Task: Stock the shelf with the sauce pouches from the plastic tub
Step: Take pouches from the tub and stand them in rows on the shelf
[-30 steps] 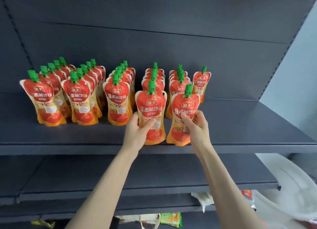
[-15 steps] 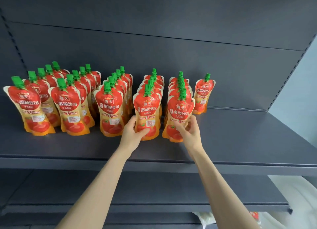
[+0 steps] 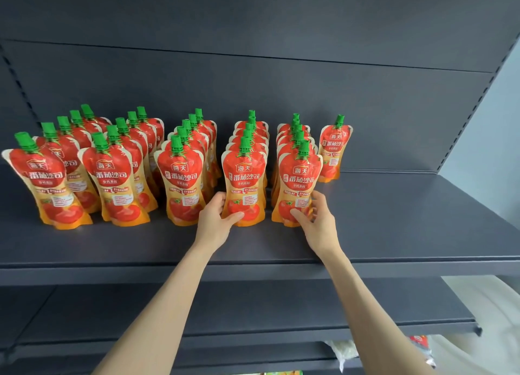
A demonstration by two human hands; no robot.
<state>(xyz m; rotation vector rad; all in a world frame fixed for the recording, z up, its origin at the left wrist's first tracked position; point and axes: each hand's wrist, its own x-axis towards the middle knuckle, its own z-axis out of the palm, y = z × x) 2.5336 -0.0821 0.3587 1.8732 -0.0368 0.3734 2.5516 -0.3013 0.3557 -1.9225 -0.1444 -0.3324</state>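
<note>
Fingers (image 3: 237, 215) round two upright front pouches (image 3: 244, 177) — spouts (image 3: 244, 145) up

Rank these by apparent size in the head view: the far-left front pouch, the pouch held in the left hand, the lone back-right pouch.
1. far-left front pouch
2. held pouch in the left hand
3. lone back-right pouch
Same design; nearness likely explains the gaps.

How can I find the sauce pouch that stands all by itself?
Look at the dark grey metal shelf and follow the rows of red-and-orange sauce pouches with green caps to their right end. Past the last row, near the back wall, stands a single pouch. Unlike the others, it has none in front or behind.
</note>
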